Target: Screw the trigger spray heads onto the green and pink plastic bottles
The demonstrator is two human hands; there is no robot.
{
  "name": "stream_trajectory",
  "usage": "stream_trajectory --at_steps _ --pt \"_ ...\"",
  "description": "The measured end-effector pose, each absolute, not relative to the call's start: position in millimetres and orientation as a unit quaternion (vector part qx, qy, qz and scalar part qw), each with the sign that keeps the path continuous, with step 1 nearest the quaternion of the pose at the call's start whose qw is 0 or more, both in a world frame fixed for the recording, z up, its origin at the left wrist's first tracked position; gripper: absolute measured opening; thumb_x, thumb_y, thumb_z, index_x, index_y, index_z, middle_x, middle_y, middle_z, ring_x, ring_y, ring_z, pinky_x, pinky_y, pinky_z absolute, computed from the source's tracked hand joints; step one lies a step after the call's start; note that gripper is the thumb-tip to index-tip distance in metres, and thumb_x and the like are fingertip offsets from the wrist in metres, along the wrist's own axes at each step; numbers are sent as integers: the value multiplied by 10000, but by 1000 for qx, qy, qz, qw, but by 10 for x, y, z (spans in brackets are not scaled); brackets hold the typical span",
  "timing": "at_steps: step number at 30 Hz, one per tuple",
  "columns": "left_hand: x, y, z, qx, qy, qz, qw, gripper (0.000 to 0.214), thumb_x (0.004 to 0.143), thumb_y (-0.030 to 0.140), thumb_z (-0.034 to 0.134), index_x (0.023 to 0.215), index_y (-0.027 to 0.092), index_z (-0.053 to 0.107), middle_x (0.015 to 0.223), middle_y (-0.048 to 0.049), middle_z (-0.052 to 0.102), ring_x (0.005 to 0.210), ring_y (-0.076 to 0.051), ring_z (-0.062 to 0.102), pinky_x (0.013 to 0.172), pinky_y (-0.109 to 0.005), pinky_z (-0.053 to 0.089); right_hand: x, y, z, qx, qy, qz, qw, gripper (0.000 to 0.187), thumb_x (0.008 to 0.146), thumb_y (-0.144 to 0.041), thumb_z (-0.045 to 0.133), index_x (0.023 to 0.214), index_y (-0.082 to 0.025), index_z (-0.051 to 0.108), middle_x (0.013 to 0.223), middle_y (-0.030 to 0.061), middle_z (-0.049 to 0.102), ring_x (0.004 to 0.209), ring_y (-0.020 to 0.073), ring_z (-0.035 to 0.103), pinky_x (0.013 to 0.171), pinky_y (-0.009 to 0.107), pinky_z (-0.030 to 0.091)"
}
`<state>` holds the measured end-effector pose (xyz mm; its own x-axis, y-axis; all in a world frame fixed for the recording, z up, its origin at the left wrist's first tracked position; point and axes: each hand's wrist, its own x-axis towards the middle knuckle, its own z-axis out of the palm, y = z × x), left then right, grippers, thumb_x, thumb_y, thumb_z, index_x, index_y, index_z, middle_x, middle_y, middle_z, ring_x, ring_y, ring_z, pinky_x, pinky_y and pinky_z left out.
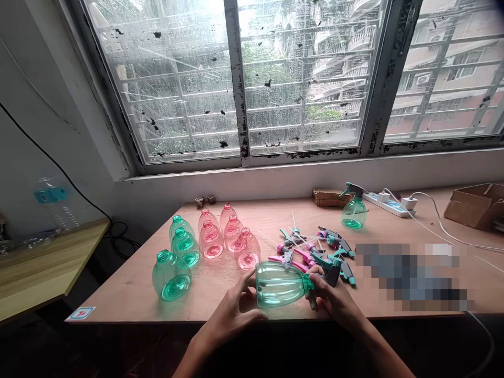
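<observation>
A clear green spray bottle [280, 284] lies sideways in front of me, just above the table's front edge. My left hand [238, 304] grips its base end, thumb below and fingers partly hidden behind. At the bottle's neck, my right hand [334, 296] is closed around a green and grey trigger sprayer head [333, 269], which meets the neck. Just beyond the hands is a pile of loose sprayer heads [311, 252], pink, teal and grey, with thin white tubes. To the left stand three green bottles [171, 278] and several pink bottles [248, 251], all without heads.
A complete green spray bottle [354, 212] stands at the back right. Near it are a power strip [389, 205] with white cables, a brown box [329, 198] and an open carton [474, 205]. A blurred patch [413, 278] covers something at right. The window [244, 79] is behind.
</observation>
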<state>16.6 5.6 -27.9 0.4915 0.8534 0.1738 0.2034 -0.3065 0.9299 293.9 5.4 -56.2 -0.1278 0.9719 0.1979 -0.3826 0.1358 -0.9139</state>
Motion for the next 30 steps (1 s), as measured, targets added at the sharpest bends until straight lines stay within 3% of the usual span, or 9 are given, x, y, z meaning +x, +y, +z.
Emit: stream_trajectory --at_steps 3,5,8,10,12,19,24,27,30 --pt "161 97 -323 722 371 364 456 573 876 222 634 1421 253 459 998 -42 661 898 -185 646 904 -379 554 2937 49 -538 -309 -471 586 582 344 833 -502 741 835 -198 578 606 -17 615 434 128 574 416 229 425" --pt "169 116 -349 723 376 374 442 519 879 232 635 1378 247 492 977 -37 655 876 -179 638 893 -381 560 2938 48 -529 -309 -471 589 580 360 825 -515 743 825 -198 573 597 -15 616 427 127 570 411 226 415" --pt "179 114 -363 729 376 412 397 655 824 225 713 1414 288 436 1229 -90 615 963 -204 630 912 -405 563 2945 48 -530 -306 -470 593 578 363 835 -520 730 813 -198 563 577 -24 598 419 123 561 403 218 406" --pt "173 97 -365 739 374 419 373 757 826 220 721 1481 331 358 1442 -125 493 1101 -242 601 966 -430 544 2948 51 -539 -306 -468 598 574 344 846 -503 725 821 -201 563 580 -36 582 421 119 562 401 213 407" --pt "160 79 -363 748 373 402 375 773 852 225 702 1515 351 326 1521 -122 422 1196 -269 559 1017 -441 518 2949 57 -552 -307 -464 601 574 327 850 -486 728 832 -204 563 597 -42 574 429 118 567 403 212 412" --pt "156 70 -285 722 374 364 454 879 714 159 809 1483 306 409 1221 -82 614 1039 -242 617 932 -400 551 2945 54 -541 -309 -461 598 578 340 834 -496 741 815 -204 566 601 -38 570 438 125 567 407 221 418" --pt "166 77 -276 693 364 370 500 586 817 188 711 1365 249 513 946 -20 636 894 -190 636 888 -388 545 2941 30 -497 -302 -461 599 582 360 827 -520 738 815 -201 573 589 -32 586 438 123 564 410 217 405" --pt "175 90 -307 686 372 388 491 528 754 172 773 1235 233 564 995 -30 629 905 -196 630 874 -376 548 2938 29 -499 -309 -463 599 575 380 819 -537 739 807 -202 560 556 -39 574 414 124 558 398 213 383" --pt "172 103 -337 697 383 413 444 813 689 164 833 1391 295 443 1243 -83 584 988 -217 617 911 -392 543 2939 34 -507 -317 -457 604 571 389 813 -549 737 808 -207 551 553 -41 579 408 129 559 390 215 376"
